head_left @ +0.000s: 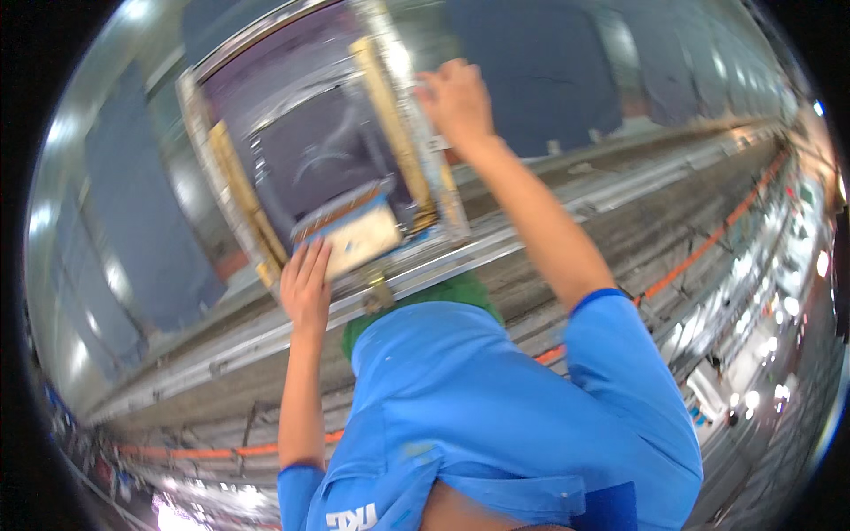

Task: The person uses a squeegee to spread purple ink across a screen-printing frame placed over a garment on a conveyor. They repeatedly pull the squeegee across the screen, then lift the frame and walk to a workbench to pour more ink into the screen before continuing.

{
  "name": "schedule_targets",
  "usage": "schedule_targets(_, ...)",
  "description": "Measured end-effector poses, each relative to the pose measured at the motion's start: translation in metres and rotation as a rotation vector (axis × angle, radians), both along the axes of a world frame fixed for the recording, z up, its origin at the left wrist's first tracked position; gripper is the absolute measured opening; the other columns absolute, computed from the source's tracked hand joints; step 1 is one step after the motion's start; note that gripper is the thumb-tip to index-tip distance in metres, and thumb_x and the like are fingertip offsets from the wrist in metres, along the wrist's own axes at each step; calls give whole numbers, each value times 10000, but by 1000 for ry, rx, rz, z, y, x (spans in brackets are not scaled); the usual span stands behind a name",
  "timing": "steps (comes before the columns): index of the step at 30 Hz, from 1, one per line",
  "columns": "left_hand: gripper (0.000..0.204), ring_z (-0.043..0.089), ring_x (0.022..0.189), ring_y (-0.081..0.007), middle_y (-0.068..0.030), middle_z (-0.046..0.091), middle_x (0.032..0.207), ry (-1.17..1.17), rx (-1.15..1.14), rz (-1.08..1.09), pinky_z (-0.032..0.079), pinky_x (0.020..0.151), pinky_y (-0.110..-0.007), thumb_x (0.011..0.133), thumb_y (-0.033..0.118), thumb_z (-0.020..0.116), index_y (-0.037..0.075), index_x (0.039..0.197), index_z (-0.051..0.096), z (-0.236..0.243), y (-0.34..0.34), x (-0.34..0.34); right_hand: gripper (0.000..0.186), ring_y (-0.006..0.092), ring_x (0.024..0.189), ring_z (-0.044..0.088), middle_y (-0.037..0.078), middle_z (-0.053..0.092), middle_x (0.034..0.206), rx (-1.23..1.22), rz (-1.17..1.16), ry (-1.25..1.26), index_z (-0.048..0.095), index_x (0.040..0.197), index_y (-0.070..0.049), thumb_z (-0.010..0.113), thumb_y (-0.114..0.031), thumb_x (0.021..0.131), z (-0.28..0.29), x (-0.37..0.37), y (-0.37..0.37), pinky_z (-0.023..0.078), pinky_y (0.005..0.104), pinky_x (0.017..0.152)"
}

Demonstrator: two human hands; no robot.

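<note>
A rectangular screen-printing frame (382, 40) lies over the long table in front of me, with a dark mesh (310, 142) and yellowish strips along its inner sides. Across its near end rests a squeegee (361, 244) with a cream body, a blue band and a brown strip. My left hand (306, 281) is at the near left corner of the frame, its fingers laid over the edge beside the squeegee's left end. Farther out, my right hand (459, 102) has curled fingers against the frame's right side. Motion blur softens both hands' fingertips.
Dark blue fabric panels (536, 75) lie spaced along the shiny table on both sides of the frame. A metal rail (496, 252) runs along the table's near edge, with a small brass-coloured fitting (379, 290) on it. An orange line (686, 270) runs nearer to me.
</note>
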State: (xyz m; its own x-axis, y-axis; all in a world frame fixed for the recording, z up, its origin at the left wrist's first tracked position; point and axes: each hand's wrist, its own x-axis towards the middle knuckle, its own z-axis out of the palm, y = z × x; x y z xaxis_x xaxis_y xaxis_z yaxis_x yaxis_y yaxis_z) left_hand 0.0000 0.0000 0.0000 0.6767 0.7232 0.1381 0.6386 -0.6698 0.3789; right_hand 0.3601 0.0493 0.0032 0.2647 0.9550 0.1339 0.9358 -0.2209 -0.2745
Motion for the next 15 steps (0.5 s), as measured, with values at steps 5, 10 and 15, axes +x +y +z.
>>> schedule_targets(5, 437, 666, 1062, -323, -113, 708, 1168, -119, -192, 166, 527, 908, -420, 777, -32, 638, 126, 1180, 698, 38, 93, 15, 474, 313, 1133, 577, 97, 625, 1203, -54, 438, 256, 683, 1236, -104, 727, -395, 863, 95, -58, 17, 486, 440, 958)
schedule_targets(10, 392, 690, 945, -343, -150, 722, 1043, -33, -163, 145, 542, 834, -415, 809, 3, 651, 149, 1167, 713, 62, 184, 23, 412, 306, 1060, 633, 90, 659, 1165, -109, 481, 201, 665, 1217, -67, 743, -219, 843, 47, -86, 76, 507, 411, 944)
schedule_targets(15, 437, 682, 1038, -325, -125, 715, 1146, -81, -100, 72, 539, 899, -411, 791, -53, 614, 130, 1178, 700, 36, 119, 18, 431, 326, 1121, 599, 132, 633, 1182, -49, 462, 222, 649, 1213, -43, 732, -86, 792, 28, -95, 1, 503, 419, 962)
